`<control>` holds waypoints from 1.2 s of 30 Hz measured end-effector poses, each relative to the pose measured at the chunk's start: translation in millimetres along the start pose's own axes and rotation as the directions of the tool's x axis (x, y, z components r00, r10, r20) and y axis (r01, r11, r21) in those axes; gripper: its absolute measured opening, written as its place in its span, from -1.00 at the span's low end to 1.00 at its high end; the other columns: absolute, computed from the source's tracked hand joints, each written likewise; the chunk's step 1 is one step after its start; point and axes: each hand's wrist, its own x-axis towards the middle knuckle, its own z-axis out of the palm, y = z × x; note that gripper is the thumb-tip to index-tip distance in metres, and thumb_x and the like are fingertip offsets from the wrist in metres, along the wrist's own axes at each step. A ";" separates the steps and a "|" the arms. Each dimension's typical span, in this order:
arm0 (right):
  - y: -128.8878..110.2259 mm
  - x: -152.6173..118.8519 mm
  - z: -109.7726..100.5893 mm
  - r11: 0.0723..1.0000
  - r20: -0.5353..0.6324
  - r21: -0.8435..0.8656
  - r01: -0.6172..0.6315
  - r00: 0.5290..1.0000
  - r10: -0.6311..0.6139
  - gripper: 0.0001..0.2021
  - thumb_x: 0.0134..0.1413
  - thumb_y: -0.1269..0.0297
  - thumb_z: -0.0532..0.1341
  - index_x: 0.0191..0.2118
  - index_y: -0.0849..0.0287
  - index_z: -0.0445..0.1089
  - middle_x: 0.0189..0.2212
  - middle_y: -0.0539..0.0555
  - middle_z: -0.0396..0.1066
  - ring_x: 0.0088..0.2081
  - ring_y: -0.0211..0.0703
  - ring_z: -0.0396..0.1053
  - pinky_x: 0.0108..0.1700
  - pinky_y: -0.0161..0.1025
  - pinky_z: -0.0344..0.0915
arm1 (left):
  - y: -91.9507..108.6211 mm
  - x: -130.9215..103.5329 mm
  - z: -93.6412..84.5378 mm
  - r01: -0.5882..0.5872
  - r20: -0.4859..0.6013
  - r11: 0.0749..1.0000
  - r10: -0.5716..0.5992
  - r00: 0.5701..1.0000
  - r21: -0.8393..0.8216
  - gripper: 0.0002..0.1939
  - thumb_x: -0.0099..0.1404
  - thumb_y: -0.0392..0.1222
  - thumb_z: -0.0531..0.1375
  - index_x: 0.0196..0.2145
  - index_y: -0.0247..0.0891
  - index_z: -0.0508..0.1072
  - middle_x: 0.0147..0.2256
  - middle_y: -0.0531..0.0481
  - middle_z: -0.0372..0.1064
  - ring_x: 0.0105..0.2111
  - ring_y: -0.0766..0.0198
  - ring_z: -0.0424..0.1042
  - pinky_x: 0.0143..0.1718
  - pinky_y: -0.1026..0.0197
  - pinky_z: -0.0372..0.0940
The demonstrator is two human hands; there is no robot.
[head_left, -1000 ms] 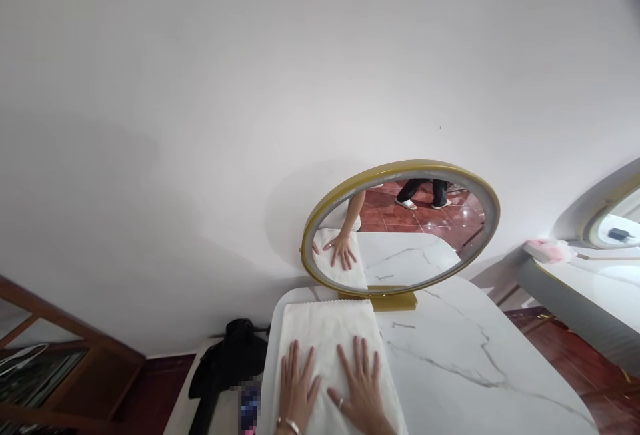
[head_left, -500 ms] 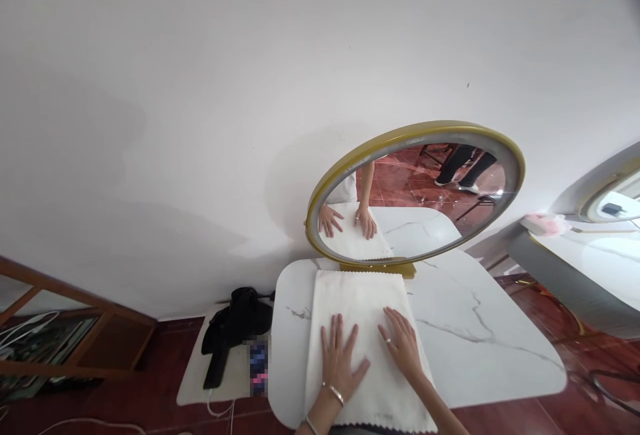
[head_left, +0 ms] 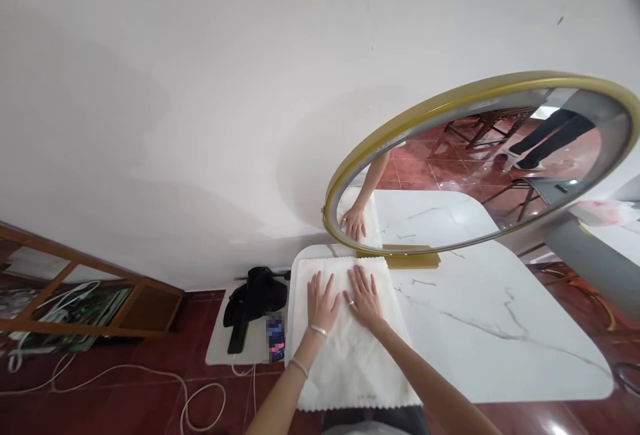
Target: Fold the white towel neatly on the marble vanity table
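A white cloth with scalloped edges (head_left: 360,362) lies flat on the left part of a white marble-patterned table (head_left: 480,315). My left hand (head_left: 323,302) rests palm down near the cloth's far left corner, fingers spread. Beside it my right hand (head_left: 365,296) lies flat on the far right part of the cloth, fingers stretched out, a ring on one finger. Neither hand holds anything. The cloth's near edge hangs close to my lap. In the round gold-framed mirror (head_left: 480,162) behind the cloth, one arm and hand are reflected.
Left of the table, a low pale surface (head_left: 215,342) bears a black cloth item (head_left: 257,298) and a dark phone (head_left: 239,336). Further left stands a wooden cabinet (head_left: 150,305), with a white cable (head_left: 145,367) on the red floor. Another table (head_left: 610,238) is at the right.
Both hands have slid away from me toward the far edge of the cloth and closer together. The cloth sits further left on the table. The view has shifted.
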 end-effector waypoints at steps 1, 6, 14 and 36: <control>-1.1 5.7 0.9 1.000 0.003 -0.007 0.006 1.000 -0.006 -0.37 0.31 0.11 -0.12 0.38 0.21 -0.32 0.35 0.18 -0.16 0.36 -0.04 -0.29 0.31 0.09 -0.25 | -3.5 15.6 1.5 0.014 0.013 1.000 -0.014 1.000 0.000 -0.48 0.33 -0.06 0.07 0.23 -0.11 0.21 0.27 -0.16 -0.01 0.28 -0.04 -0.04 0.23 -0.16 -0.02; -2.1 48.0 7.6 1.000 0.109 -0.022 0.005 0.994 -0.003 -0.46 0.31 0.11 -0.12 0.32 0.22 0.02 0.32 0.17 -0.06 0.35 -0.02 -0.20 0.31 0.05 -0.26 | -26.4 62.1 8.0 0.063 0.042 0.997 -0.065 0.997 0.034 -0.45 0.30 0.00 0.11 0.23 -0.02 0.20 0.33 -0.08 -0.14 0.33 -0.09 -0.21 0.27 -0.25 -0.19; 8.3 120.8 26.7 0.989 0.266 -0.047 -0.139 0.953 0.146 -0.51 0.28 0.08 -0.07 0.22 0.16 0.21 0.19 0.25 0.20 0.21 0.24 0.09 0.18 0.20 -0.05 | -36.9 106.0 12.0 0.031 0.019 0.998 -0.032 0.999 0.052 -0.46 0.33 0.02 0.06 0.24 -0.06 0.18 0.31 -0.15 -0.08 0.31 -0.11 -0.15 0.25 -0.28 -0.18; 4.2 115.1 35.3 0.990 0.162 -0.019 -0.143 0.976 0.144 -0.55 0.29 0.22 -0.12 0.19 0.21 0.25 0.09 0.27 0.32 0.13 0.15 0.21 0.19 0.15 -0.04 | -37.6 114.0 18.5 -0.231 0.139 0.972 0.224 0.965 0.038 -0.43 0.33 -0.03 0.04 0.27 -0.11 0.11 0.29 -0.07 0.00 0.30 0.11 -0.06 0.30 -0.11 -0.19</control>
